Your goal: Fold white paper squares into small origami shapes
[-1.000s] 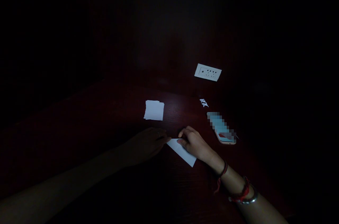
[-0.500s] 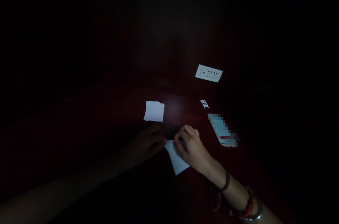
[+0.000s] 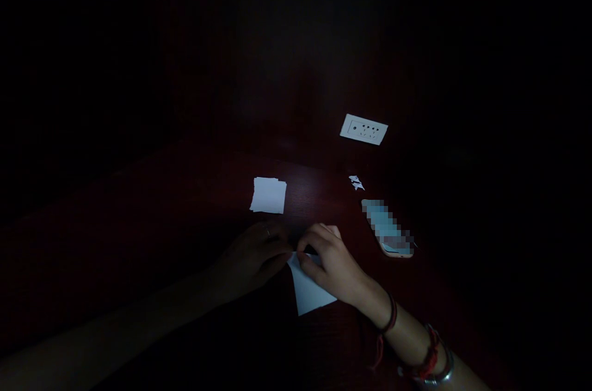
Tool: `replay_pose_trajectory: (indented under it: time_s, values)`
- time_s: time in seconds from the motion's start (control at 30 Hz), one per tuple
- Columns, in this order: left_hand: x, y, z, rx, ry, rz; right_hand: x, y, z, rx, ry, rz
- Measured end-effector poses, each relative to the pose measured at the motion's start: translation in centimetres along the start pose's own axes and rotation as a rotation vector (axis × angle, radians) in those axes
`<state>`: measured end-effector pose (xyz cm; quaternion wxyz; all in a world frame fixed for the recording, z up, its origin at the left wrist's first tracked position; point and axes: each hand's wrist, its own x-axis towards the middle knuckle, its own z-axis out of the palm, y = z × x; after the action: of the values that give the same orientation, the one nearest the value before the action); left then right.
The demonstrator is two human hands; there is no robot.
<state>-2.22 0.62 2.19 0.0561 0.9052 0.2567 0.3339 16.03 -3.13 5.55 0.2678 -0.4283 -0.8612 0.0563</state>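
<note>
A sheet of white paper (image 3: 307, 291) hangs between my hands, over the dark red table. My right hand (image 3: 327, 258) pinches its upper edge between thumb and forefinger and covers part of its right side. In deep shadow, my left hand (image 3: 261, 255) has its thumb and forefinger closed at the paper's upper left corner. The two sets of fingertips are close together, nearly touching. A ring shows on the left hand, and bracelets circle my right wrist.
Beyond my hands lies a stack of white paper pieces (image 3: 269, 195). To the right are a phone (image 3: 386, 227) with a blurred-out screen and some small paper scraps (image 3: 356, 182). A white socket plate (image 3: 364, 129) is on the wall behind. Darkness hides the sides.
My right hand has shifted slightly left and down, closer to my left fingertips. The paper's lower corner has swung left and down.
</note>
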Motion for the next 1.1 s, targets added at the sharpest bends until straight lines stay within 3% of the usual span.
replay_pose_trajectory:
  time_s: [0.27, 0.43, 0.53, 0.67, 1.1]
  values:
    - [-0.3, -0.5, -0.4, -0.033, 0.035, -0.013, -0.4, 2.4, -1.4, -0.051, -0.04, 0.008]
    - [-0.2, -0.7, -0.8, -0.006, 0.091, -0.059, -0.8, 3.6, -2.3, -0.082, 0.117, 0.103]
    - [-0.2, -0.8, -0.5, 0.0, 0.097, -0.042, -0.8, 3.0, -1.8, -0.034, 0.14, 0.03]
    - [-0.2, -0.5, -0.1, 0.046, 0.054, -0.001, -0.5, 1.7, -0.5, -0.054, 0.04, -0.086]
    - [0.1, 0.3, -0.2, 0.138, -0.023, 0.073, -0.6, 0.8, 0.0, -0.102, 0.031, -0.121]
